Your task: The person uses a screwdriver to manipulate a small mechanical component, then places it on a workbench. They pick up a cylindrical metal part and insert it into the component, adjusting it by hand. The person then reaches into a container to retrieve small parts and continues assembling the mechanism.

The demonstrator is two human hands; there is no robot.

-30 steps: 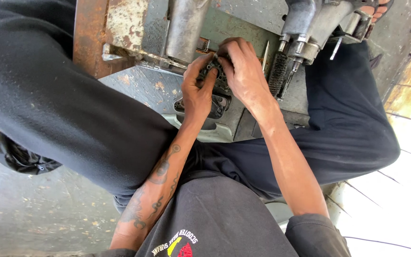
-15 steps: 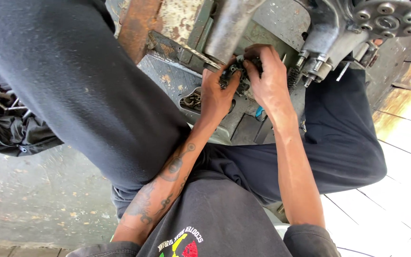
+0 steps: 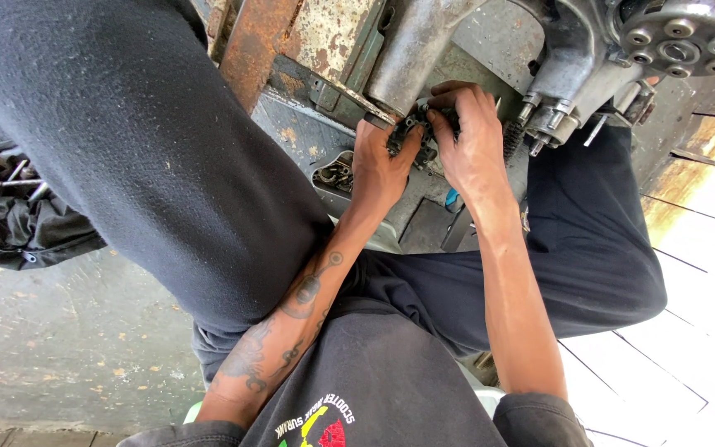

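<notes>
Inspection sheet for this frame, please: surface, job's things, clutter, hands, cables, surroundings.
Surface: grey metal plate, rust-spotted, grimy.
Job's things: small dark part under a steel tube; details unclear.
Clutter: dish of small bits; black bag on the floor.
Hands: left hand and right hand both pinch the part.
Cables: nothing seen.
Surroundings: engine casing, rusty frame, concrete floor.

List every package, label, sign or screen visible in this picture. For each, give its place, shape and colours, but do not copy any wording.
Printed emblem: on the front of the person's dark shirt, bottom edge of the view; curved white lettering over a red, yellow and green motif.
No packages, signs or screens show elsewhere; the left hand and right hand work on a small dark metal part with no label.
</notes>
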